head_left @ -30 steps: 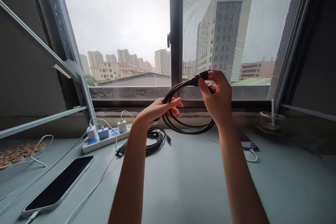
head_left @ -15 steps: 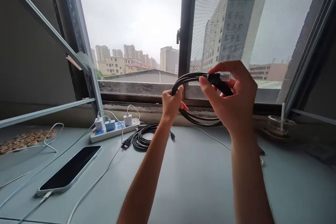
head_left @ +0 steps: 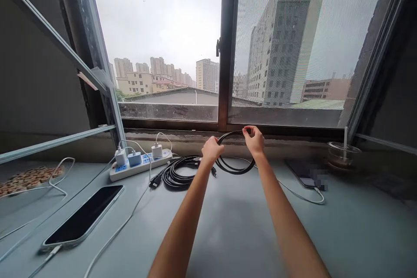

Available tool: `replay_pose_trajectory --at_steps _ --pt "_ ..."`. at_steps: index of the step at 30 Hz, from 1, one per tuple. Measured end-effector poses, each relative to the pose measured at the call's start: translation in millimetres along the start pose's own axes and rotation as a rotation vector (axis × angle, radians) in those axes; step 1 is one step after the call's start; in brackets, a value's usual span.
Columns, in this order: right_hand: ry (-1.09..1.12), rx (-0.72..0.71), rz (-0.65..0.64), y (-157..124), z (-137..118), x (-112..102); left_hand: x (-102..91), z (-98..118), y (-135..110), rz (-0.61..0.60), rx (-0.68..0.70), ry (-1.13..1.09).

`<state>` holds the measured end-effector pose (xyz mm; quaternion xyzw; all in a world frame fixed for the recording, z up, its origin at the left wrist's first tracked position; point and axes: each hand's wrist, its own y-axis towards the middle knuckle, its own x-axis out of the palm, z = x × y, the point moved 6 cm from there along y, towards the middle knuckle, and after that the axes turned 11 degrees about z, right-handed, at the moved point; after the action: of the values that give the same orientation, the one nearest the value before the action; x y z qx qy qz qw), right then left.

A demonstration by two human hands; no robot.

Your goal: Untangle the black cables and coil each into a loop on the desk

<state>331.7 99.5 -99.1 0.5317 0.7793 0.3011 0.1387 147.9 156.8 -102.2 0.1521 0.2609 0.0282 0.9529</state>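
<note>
Both arms reach far out toward the window. My left hand (head_left: pixel 211 150) is closed round the left side of a coiled black cable (head_left: pixel 235 167). My right hand (head_left: pixel 254 139) pinches the top of the same coil. The coil's lower edge hangs just above or on the grey table (head_left: pixel 228 226) near the window sill. A second bundle of black cables (head_left: pixel 177 173) lies on the table just left of my left hand.
A white power strip (head_left: pixel 140 163) with three chargers sits at the back left. A phone (head_left: pixel 83 219) on a white cable lies front left. Another phone (head_left: pixel 304 173) lies at the right, beside a glass with a straw (head_left: pixel 342 154). Window frame behind.
Both hands have moved away from me and down toward the table by the window, carrying the coiled cable with them. The coil now sits beside the other cable bundle.
</note>
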Motion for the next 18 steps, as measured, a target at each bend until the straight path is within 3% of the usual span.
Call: replay_pose_trajectory --at_steps 5,9,12,18 --pt "-0.106 0.248 -0.028 -19 78 15 37.6 -31 -6 0.004 0.092 0.353" --pt "-0.213 0.368 -0.108 -33 121 15 63.1 -50 -16 -0.038 0.190 0.494" --pt "-0.291 0.381 -0.223 -43 139 14 75.3 -59 -21 -0.022 0.278 0.567" --pt "-0.416 0.251 -0.364 -58 152 11 86.0 -63 -26 0.040 0.454 0.641"
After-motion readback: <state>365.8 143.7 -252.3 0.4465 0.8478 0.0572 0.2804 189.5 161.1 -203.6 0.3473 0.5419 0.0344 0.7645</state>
